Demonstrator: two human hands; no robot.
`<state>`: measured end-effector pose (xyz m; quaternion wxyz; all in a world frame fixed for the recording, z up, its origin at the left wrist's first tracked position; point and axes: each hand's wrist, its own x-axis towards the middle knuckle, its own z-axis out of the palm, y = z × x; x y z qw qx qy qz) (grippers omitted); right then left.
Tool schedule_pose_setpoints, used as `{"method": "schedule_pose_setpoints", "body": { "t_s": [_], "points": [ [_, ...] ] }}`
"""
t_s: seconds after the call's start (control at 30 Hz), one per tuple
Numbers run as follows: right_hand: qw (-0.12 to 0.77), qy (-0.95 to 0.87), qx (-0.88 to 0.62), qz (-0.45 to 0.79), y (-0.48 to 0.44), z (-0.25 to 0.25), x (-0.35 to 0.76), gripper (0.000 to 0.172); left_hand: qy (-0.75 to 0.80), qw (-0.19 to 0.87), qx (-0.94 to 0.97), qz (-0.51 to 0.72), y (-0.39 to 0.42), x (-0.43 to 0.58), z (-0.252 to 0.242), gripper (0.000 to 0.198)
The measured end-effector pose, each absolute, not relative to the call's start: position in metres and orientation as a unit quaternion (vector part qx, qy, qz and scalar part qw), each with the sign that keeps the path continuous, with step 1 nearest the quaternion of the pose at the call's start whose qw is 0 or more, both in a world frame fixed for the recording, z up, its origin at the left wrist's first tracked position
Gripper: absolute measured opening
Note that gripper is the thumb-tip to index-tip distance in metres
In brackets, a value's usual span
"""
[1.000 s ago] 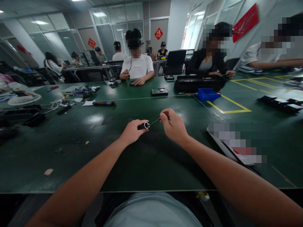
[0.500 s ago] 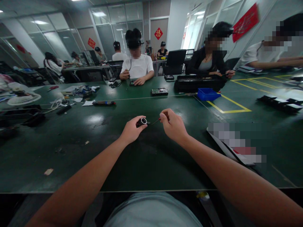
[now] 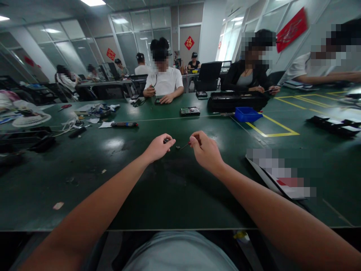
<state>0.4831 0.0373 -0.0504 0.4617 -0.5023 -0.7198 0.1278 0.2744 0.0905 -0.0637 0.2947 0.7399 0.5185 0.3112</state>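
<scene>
From the head camera, I see my left hand (image 3: 159, 147) at the nine o'clock side and my right hand (image 3: 205, 146) at the three o'clock side, both above the green tabletop (image 3: 158, 203). The left fingers are closed around a dark round part (image 3: 166, 141), and only a little of it shows. The right fingers pinch a thin tool (image 3: 185, 145) by its red end, and its shaft points toward eight o'clock. Just beyond its tip is a small metal piece (image 3: 178, 147), between the two hands; whether it touches the tip, I cannot tell.

From the hands, at about two o'clock, stands a blue box (image 3: 248, 114) with its top open; what it may contain, I cannot see from here. Close behind it is a long black case (image 3: 238, 101), and its inside is too dark to read. At twelve o'clock, well apart from the hands, lies a hard drive (image 3: 190, 111).
</scene>
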Motion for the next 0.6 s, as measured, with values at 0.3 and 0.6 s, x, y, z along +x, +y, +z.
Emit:
{"method": "schedule_pose_setpoints", "body": {
  "t_s": [0.3, 0.6],
  "points": [
    [0.456, -0.726, -0.5, 0.12, 0.04, -0.055, 0.484, 0.018, 0.541, 0.115, 0.831, 0.055, 0.114, 0.294, -0.067, 0.034],
    [0.441, -0.739, -0.495, 0.118, 0.039, -0.056, 0.483, 0.019, 0.527, 0.231, 0.802, 0.161, 0.122, 0.281, -0.068, 0.025]
  ]
}}
